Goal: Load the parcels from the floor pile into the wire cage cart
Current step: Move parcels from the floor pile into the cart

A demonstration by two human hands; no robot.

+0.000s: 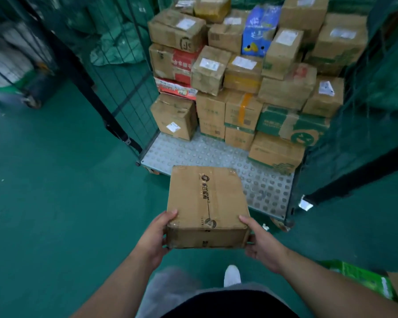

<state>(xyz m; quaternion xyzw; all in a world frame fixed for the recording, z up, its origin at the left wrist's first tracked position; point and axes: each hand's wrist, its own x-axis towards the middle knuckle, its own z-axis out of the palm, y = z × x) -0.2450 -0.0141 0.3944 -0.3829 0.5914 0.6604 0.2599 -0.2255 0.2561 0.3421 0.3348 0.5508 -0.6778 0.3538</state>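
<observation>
I hold a flat brown cardboard parcel [207, 205] in the air in front of me, just before the open front of the wire cage cart [216, 154]. My left hand [155, 235] grips its near left corner, thumb on top. My right hand [261, 239] grips its near right corner the same way. The cart's studded grey floor is bare at the front. Several stacked cardboard parcels [244, 74] fill the back of the cart, with a blue package [257, 31] among them.
The cart's wire side panel [124, 83] stands open at the left, and a green netted panel [365, 111] at the right. A green box [363, 281] lies on the green floor at lower right. Another wheeled cart [21, 72] stands far left. My white shoe [232, 275] is below the parcel.
</observation>
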